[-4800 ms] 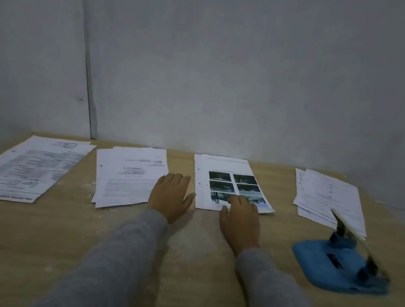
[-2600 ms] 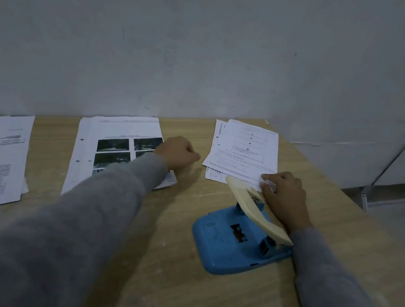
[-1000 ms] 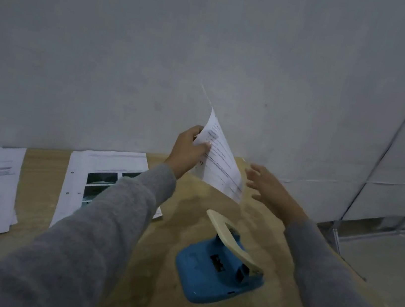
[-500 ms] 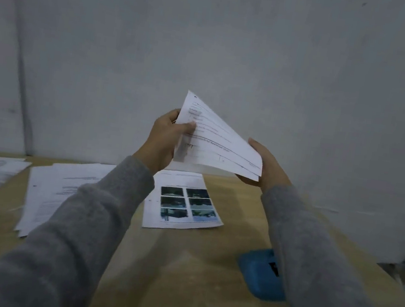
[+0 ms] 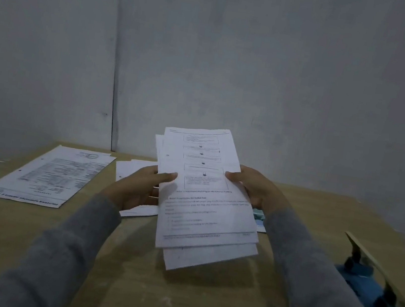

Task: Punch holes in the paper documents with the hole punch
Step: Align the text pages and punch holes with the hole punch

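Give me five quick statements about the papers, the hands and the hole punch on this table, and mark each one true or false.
1. Both hands hold the stack of papers above the table. True: the left hand grips its left edge and the right hand its right edge.
2. The sheets in the stack are squared up evenly. False: they are fanned, with lower sheets sticking out at the bottom.
3. The hole punch sits on the table to the person's right. True.
4. The stack is already inserted in the hole punch. False: it is held well apart from it.
5. The document at far left lies flat on the table. True.
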